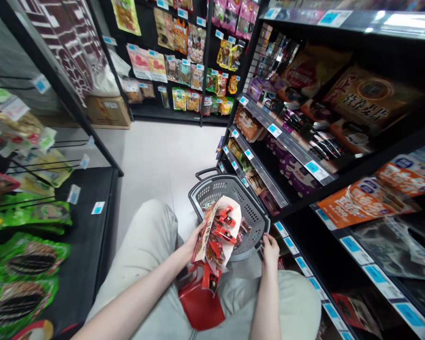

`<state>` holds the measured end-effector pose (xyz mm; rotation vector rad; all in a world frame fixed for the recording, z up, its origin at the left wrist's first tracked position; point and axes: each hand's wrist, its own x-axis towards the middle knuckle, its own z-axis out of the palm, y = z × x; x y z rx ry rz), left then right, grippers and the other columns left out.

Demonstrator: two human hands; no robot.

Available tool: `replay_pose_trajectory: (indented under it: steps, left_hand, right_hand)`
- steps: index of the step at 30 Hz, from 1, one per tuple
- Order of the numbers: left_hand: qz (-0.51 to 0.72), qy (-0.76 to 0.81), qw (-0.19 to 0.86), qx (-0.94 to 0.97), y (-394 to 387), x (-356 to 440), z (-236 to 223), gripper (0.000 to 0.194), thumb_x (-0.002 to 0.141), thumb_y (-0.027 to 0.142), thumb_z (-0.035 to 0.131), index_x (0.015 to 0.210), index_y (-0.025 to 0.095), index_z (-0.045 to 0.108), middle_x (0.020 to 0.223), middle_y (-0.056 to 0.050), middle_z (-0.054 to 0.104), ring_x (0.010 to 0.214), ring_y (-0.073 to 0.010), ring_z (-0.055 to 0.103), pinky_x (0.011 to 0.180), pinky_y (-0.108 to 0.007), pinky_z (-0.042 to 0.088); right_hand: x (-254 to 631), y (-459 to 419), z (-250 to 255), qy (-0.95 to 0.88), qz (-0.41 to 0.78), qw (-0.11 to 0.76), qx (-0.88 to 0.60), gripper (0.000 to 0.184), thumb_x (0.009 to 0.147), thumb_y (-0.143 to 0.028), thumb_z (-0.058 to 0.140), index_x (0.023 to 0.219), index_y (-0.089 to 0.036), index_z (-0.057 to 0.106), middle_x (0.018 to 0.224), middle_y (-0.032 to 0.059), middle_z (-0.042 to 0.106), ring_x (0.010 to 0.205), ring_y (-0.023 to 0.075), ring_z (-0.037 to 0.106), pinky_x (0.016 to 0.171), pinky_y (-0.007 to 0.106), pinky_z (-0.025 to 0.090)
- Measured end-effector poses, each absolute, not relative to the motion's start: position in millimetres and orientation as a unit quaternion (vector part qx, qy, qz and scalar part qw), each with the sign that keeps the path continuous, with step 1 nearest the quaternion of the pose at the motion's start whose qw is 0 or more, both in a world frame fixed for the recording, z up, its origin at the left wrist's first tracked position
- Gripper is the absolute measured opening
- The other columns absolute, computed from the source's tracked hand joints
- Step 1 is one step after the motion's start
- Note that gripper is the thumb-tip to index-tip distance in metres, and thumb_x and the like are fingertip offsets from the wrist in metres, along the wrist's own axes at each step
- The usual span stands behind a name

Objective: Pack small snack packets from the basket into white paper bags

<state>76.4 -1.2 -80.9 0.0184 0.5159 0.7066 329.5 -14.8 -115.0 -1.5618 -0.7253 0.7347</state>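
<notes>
I am crouched in a shop aisle. My left hand (pixel 194 240) is closed round an open white carton (pixel 217 233) filled with several small red snack packets, held above my lap. One red packet (pixel 211 277) hangs below the carton, over a red bag (pixel 200 304) on my legs. My right hand (pixel 270 248) is closed on the near rim of a grey plastic shopping basket (pixel 250 215) that stands on the floor in front of my knees.
Black shelving (pixel 286 141) with packaged goods and blue price tags runs along the right, close to the basket. Hanging green snack bags (pixel 24 264) line a rack on the left. A cardboard box (pixel 108 111) sits at the aisle's far end beside a wall of hanging packets.
</notes>
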Motion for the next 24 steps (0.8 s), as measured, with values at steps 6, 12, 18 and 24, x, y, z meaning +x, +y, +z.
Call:
replay_pose_trajectory:
  steps: [6,12,18,24]
  left_hand:
    - [0.336,0.237,0.911,0.018,-0.8,75.9,-85.2,0.053,0.072,0.043,0.050,0.112,0.008,0.048,0.099,-0.013,0.062,0.094,-0.0252,0.056,0.087,-0.037,0.040]
    - [0.350,0.227,0.908,0.040,-1.3,77.8,-84.6,0.055,0.073,0.044,0.048,0.111,0.005,0.047,0.101,-0.016,0.060,0.096,-0.0269,0.055,0.088,-0.040,0.038]
    - [0.350,0.228,0.908,0.033,-1.5,78.8,-87.9,0.052,0.074,0.042,0.049,0.111,0.006,0.048,0.097,-0.014,0.062,0.089,-0.0252,0.059,0.086,-0.039,0.040]
    - [0.356,0.246,0.902,0.021,-1.4,80.1,-87.2,0.052,0.073,0.041,0.050,0.111,0.006,0.048,0.099,-0.015,0.061,0.091,-0.0254,0.057,0.086,-0.037,0.040]
  right_hand:
    - [304.9,-21.3,-75.1,-0.352,0.343,0.607,-0.625,0.023,0.060,-0.035,0.060,0.070,-0.015,0.059,0.069,0.0015,0.061,0.063,0.0142,0.054,0.058,0.025,0.040]
    - [261.9,-38.2,-21.5,-0.646,0.288,0.428,-0.562,0.017,0.067,-0.031,0.059,0.079,-0.021,0.063,0.078,0.0025,0.060,0.078,0.0180,0.047,0.071,0.030,0.034]
    - [238.2,-40.1,-23.4,-0.718,0.148,0.287,-0.617,0.026,0.065,-0.027,0.061,0.091,-0.028,0.059,0.086,0.0024,0.060,0.085,0.0228,0.041,0.073,0.035,0.026]
    - [246.5,-34.9,-30.7,-0.695,0.137,0.365,-0.604,0.013,0.071,-0.024,0.054,0.083,-0.021,0.055,0.081,0.0034,0.054,0.081,0.0194,0.043,0.073,0.032,0.031]
